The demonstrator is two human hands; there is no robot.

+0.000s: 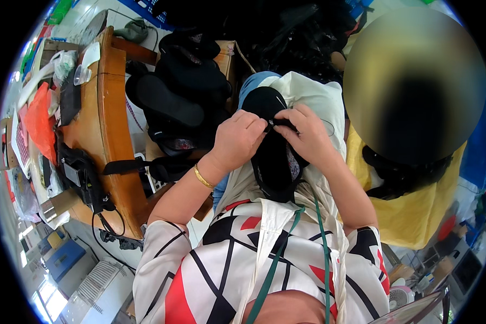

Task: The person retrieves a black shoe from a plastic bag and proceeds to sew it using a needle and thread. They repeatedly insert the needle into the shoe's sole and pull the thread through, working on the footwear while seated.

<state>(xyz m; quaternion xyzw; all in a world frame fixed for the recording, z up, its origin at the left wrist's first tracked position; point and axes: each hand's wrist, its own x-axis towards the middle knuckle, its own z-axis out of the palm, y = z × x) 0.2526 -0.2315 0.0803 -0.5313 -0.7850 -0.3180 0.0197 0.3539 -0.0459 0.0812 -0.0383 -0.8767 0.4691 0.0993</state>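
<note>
Black shoe upper [275,156] lies lengthwise on the person's lap, over a cream apron [313,97], toe end pointing away; the lap props it so both hands are free to work one spot. Left hand [237,137] and right hand [308,135] meet at its upper part, fingers curled and pinching a small dark fitting [272,123] between them. Beside the left knee, a heap of black soles [178,102] sits within reach. Wooden bench [110,124] further left carries clutter.

Fingers [256,125] hide black shoe [275,162] upper's middle; person at rt blurred out.
</note>
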